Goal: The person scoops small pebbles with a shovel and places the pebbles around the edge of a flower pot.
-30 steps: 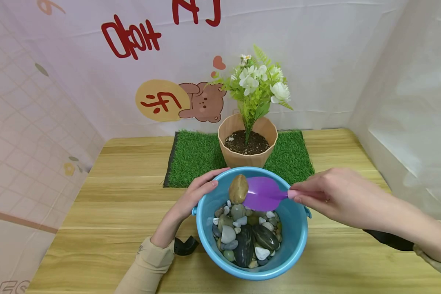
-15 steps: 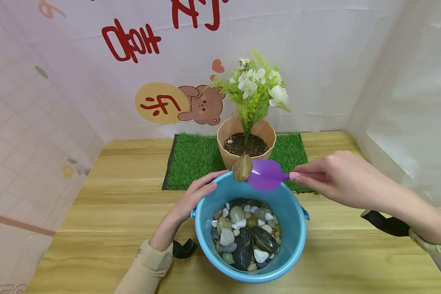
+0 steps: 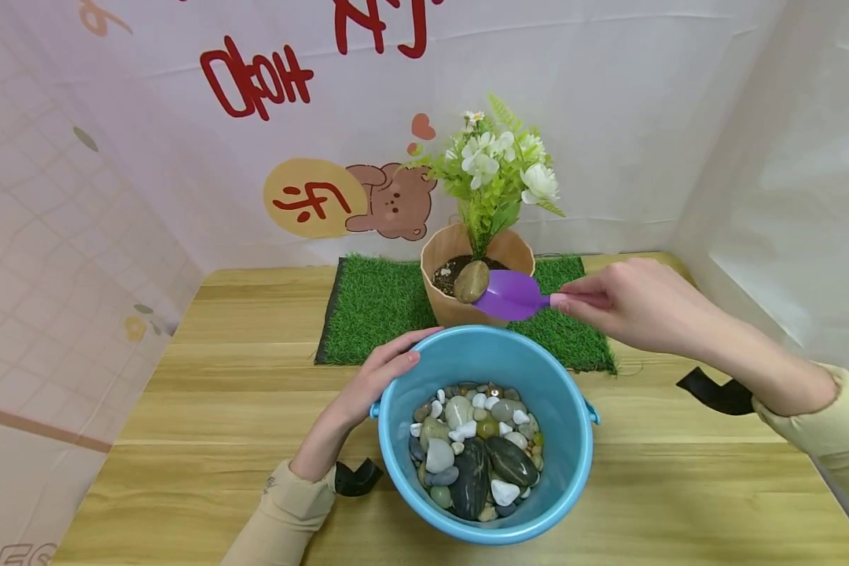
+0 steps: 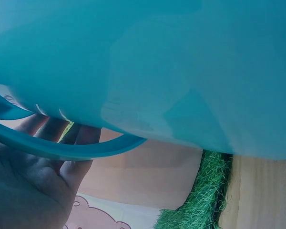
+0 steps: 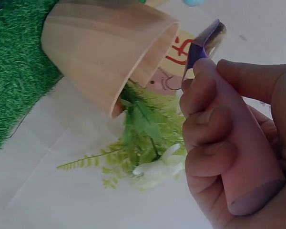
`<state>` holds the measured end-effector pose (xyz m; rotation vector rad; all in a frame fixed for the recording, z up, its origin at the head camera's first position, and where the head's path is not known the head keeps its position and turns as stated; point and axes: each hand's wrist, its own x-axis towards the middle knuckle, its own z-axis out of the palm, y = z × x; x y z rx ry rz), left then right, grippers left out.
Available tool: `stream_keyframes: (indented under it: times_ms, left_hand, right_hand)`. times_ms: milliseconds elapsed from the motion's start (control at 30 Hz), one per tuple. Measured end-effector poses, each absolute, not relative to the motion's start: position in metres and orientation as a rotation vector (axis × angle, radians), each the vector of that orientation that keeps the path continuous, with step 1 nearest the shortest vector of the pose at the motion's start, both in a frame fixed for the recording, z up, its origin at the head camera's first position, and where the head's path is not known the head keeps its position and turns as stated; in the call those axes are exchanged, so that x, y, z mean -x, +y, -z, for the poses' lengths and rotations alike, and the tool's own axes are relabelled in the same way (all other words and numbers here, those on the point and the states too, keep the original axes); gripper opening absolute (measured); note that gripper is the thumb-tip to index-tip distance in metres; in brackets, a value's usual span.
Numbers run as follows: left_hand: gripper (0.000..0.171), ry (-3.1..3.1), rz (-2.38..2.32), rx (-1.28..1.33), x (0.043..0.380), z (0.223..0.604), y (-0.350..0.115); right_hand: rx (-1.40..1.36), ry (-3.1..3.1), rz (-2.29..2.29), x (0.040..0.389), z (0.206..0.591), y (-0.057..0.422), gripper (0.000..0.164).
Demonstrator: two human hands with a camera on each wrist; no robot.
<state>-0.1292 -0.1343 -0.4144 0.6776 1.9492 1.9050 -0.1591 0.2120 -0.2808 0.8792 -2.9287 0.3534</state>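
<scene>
In the head view, my right hand (image 3: 640,306) grips the pink handle (image 5: 248,143) of a small trowel with a purple blade (image 3: 511,294). On the blade's tip lies a smooth brown stone (image 3: 472,281), over the front rim of a peach flowerpot (image 3: 439,295). My left hand (image 3: 376,377) rests against the upper left rim of a blue bucket (image 3: 573,491). In the left wrist view, its fingers lie fairly straight along the bucket's outer wall, behind the blue bail handle (image 4: 76,151); their tips are hidden. Inside the bucket are several pebbles (image 3: 460,413) and two large dark stones (image 3: 470,479).
The flowerpot holds dark soil and white flowers with green leaves (image 3: 495,173). It stands on a mat of artificial grass (image 3: 378,303) at the back of the wooden table (image 3: 240,409). A printed cloth (image 3: 594,118) hangs behind and at both sides.
My right hand has lifted the trowel with the brown stone out of the bucket and carried it away from me to the flowerpot. The left hand and the bucket have stayed put.
</scene>
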Motion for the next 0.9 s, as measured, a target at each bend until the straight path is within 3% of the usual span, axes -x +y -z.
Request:
stream_keyframes:
  times_ms: [900]
  left_hand:
    - [0.057,1.951,-1.905,-0.672,0.130,0.416,-0.134]
  right_hand:
    - [-0.766,-3.086,-0.342,0.212,0.294,0.189,0.030]
